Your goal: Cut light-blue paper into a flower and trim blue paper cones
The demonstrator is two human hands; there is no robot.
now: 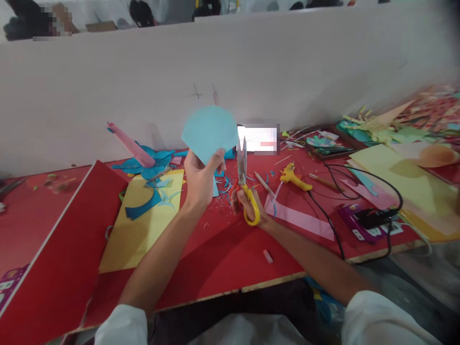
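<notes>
Light-blue fan-shaped paper cutout [210, 132] was held up above the red tabletop [215, 258] in the head view, pinched at its lower point by the left hand [201, 179], thumb and fingers closed on it. Right hand [247, 203] gripped yellow-handled steel scissors [245, 184], fingers through the loops, blades pointing up, nearly closed, just right of the cutout; can't tell if they touched it.

Left of the hands: yellow paper sheet [140, 230] flat on the table with dark-blue paper offcuts [145, 201] on it, pink paper tube [131, 146] sticking up from more blue scraps behind. Large red card sheet [61, 258] lay at the left edge.

Right of the hands: yellow glue gun [294, 177], pink paper strip [305, 221], black cable [359, 191] running to a purple power strip [362, 221], pale yellow paper sheets [406, 182] beyond. White partition wall [230, 72] stood behind the table.
</notes>
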